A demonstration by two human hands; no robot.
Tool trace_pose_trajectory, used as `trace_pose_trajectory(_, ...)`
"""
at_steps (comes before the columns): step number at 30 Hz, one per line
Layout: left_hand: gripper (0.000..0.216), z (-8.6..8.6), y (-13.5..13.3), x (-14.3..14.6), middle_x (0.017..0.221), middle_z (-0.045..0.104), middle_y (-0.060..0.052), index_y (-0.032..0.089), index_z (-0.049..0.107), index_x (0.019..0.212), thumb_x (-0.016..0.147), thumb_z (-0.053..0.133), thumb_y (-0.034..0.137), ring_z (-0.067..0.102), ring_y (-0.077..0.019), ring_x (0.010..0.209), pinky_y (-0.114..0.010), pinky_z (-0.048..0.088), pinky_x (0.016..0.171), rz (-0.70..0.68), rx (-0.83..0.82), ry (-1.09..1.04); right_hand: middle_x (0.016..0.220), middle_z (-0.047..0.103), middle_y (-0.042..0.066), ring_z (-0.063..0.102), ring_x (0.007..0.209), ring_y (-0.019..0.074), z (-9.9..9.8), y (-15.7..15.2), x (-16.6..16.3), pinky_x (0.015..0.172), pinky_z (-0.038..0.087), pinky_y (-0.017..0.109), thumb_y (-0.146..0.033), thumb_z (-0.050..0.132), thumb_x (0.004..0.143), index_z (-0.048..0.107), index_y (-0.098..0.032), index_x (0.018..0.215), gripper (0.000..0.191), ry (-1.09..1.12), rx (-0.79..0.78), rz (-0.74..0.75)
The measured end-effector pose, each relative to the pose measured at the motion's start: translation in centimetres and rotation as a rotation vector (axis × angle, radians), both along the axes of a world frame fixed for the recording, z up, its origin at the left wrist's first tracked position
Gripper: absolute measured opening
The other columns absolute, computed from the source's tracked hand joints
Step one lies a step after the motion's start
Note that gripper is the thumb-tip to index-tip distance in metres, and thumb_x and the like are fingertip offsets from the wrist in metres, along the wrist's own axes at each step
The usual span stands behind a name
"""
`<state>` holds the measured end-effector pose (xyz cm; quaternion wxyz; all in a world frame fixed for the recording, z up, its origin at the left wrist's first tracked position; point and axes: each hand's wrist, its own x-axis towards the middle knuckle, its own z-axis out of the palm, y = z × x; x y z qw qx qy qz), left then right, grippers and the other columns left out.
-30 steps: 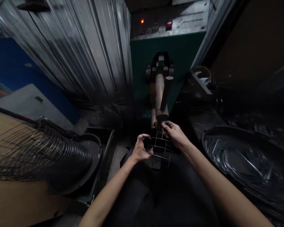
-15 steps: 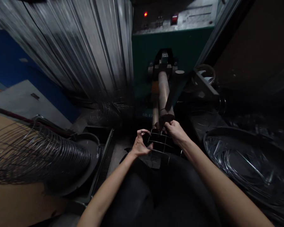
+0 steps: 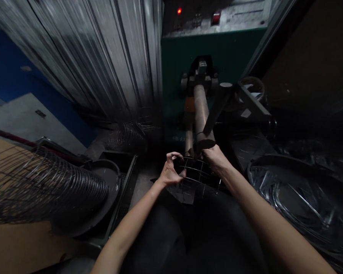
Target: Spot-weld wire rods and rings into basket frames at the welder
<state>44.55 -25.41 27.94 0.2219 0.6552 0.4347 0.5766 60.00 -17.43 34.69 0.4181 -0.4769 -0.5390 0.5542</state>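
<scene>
Head view shows me a dim workshop: blue wall (image 3: 5, 72) and corrugated metal sheet (image 3: 88, 57) at left, with a coiled wire stack (image 3: 54, 186) below. At centre, the left hand (image 3: 170, 173) pinches the wire grid (image 3: 196, 173). The right hand (image 3: 215, 160) grips its far edge beneath the arm (image 3: 201, 114) of the green machine (image 3: 211, 49). A dark basin (image 3: 297, 198) sits right.

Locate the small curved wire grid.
Head view, centre: the small curved wire grid is held between left hand and right hand, at the tip of the brown cylindrical machine arm.
</scene>
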Motion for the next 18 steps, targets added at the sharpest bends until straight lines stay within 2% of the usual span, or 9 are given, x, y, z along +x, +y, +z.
trace_pose_trajectory(5,0.061,-0.06,0.3,-0.25,0.095,0.053,-0.001,0.024,0.028,0.11,0.062,0.063,0.013,0.058,-0.0144,0.089,-0.033,0.049,0.083,0.006,-0.031,0.021,0.046,0.043,-0.005,0.042,0.043,0.0099,-0.12,0.13,-0.06,0.039,0.031,0.021,-0.045,0.067,0.062,0.046,-0.02,0.07,0.033,-0.001,0.006,-0.002)
trace_pose_trajectory(10,0.061,-0.09,0.46,-0.36,0.092,0.052,0.0,0.025,0.029,0.11,0.061,0.062,0.013,0.057,-0.0134,0.085,-0.031,0.049,0.079,0.002,0.033,0.018,0.048,0.045,-0.005,0.042,0.044,0.0097,-0.87,0.58,-0.1,0.04,0.033,0.021,-0.041,0.067,0.062,0.045,-0.021,0.069,0.031,0.025,-0.018,0.02)
trace_pose_trajectory(18,0.063,0.3,0.69,-0.7,0.094,0.052,0.0,0.025,0.025,0.111,0.062,0.063,0.014,0.057,-0.0129,0.083,-0.031,0.049,0.077,-0.038,-0.024,0.011,0.045,0.045,-0.004,0.044,0.044,0.0108,-0.18,0.32,-0.11,0.041,0.035,0.022,-0.042,0.067,0.064,0.046,-0.021,0.069,0.031,0.039,0.001,0.03)
